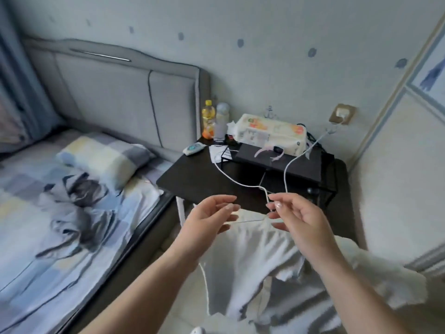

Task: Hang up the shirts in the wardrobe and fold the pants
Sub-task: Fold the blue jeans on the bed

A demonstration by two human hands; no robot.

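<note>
A white shirt (243,259) hangs on a wire hanger (250,189) in front of the nightstand (192,179). The right hand (301,218) pinches the hanger's neck; the left hand (207,220), fingers loosely spread, touches its shoulder wire. Left of the nightstand, grey clothes (77,208) lie crumpled on the bed (36,261). On the nightstand sit a tissue pack (272,133) and bottle (208,119).

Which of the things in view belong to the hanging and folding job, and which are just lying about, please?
Job in hand:
white shirt
wire hanger, pinched by the right hand
left hand, open beside it
grey clothes on the bed

Lying about:
yellow bottle
tissue pack
remote
charging cable
pillow
</note>
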